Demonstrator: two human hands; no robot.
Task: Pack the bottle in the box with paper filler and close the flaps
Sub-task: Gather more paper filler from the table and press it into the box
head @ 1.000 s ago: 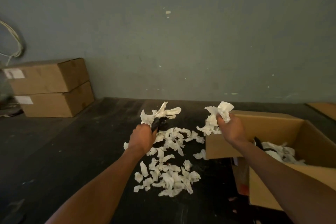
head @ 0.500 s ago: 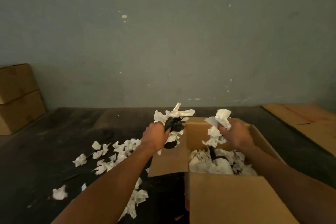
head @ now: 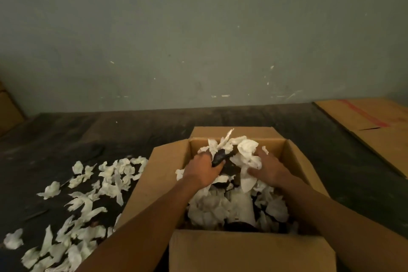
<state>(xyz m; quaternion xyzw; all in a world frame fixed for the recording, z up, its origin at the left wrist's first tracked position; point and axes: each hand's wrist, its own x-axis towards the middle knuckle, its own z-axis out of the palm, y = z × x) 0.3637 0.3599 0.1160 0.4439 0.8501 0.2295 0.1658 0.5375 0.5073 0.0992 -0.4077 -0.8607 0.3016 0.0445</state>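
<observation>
While both of my hands are down inside the open box (head: 159, 174), the head view, the only one I have, puts me in the filling step. My left hand (head: 204, 172) has its fingers curled round a clump of white paper with something dark in it, held over the far half of the box. My right hand (head: 268, 169) lies flatter, fingers fairly straight, resting on a wad of paper filler (head: 247, 154) against the right wall; I judge it to be pressing, not pinching.

The bottle (head: 241, 207) lies lower in the box, toward its near wall, a pale cylinder half buried in crumpled paper, with what looks like a dark end toward me. I cannot tell how much paper sits beneath it. All four flaps stand open: the left one splays outward, the far one tilts back, and the near flap (head: 251, 252) folds toward me.

More loose paper scraps (head: 92, 196) lie scattered on the dark floor (head: 331, 161) just left of the box. A flattened carton (head: 375, 126) lies near the far right corner of the floor, by the wall.

Next, I judge, the move calls for letting go of both clumps around the bottle, tamping them down, then gathering more scraps until it is covered. Only then fold the flaps.
</observation>
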